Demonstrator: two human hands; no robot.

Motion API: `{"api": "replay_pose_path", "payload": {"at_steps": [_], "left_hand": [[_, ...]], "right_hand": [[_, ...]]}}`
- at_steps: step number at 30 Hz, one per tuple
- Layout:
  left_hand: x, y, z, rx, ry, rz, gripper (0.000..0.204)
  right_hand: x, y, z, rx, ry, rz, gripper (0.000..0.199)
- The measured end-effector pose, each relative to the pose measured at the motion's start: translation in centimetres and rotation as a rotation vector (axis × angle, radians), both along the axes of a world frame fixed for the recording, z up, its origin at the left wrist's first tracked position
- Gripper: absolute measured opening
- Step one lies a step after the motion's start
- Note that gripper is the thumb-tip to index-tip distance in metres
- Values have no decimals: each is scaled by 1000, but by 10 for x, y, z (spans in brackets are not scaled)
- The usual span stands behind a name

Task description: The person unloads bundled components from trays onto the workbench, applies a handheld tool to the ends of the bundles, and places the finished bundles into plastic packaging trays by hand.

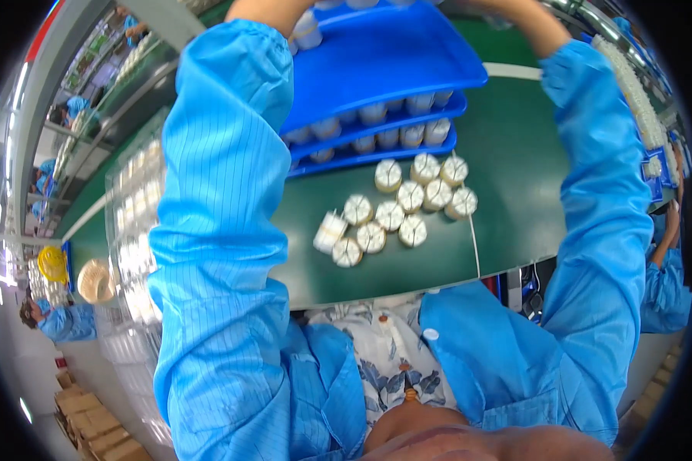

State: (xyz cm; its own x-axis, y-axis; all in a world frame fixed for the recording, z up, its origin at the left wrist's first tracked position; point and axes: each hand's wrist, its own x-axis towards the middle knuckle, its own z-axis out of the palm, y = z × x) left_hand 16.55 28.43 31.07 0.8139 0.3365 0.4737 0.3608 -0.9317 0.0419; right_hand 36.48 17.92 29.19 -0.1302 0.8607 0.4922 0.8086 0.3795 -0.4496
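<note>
Clock positions refer to the picture centre, with 12 o'clock at the upper edge. The left forearm (273,11) leaves the view near 11 o'clock; the right forearm (532,29) leaves near 1 o'clock. Both hands lie outside the view; whether their fingers are apart, together or clamped on an object cannot be told.

A stack of blue trays sits between the forearms on the green worktop (515,177). The top tray (380,65), toward 12 o'clock, is tilted relative to those below and carries white pieces (307,32) beside the left forearm and along the upper edge. The lower trays (373,161) contain further white cylindrical pieces.

Loose white cylinders (411,197) stand grouped near the centre, extending toward 2 o'clock; most show end faces marked with dark lines. One cylinder (330,233), at the group's 8 o'clock edge, shows its side.

Clear plastic packaging (134,223) is located at 9 o'clock. Cardboard boxes (100,422) are located near 8 o'clock. A co-worker (663,296) is visible past 3 o'clock.
</note>
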Motion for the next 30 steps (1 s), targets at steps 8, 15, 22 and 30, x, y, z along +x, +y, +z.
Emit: {"api": "replay_pose_path", "payload": {"at_steps": [8,15,22,30], "left_hand": [[-157,-190,-40,55,-79,348,62],[-236,-208,-135,-191,-79,672,62],[-238,-171,-209,-363,148,730,78],[-235,-160,-151,-88,-68,670,76]], "right_hand": [[-137,-115,17,-113,-83,363,74],[-217,-70,-116,-130,-185,456,76],[-240,-54,-159,-514,-463,387,86],[-222,-46,-79,-192,-467,424,33]]}}
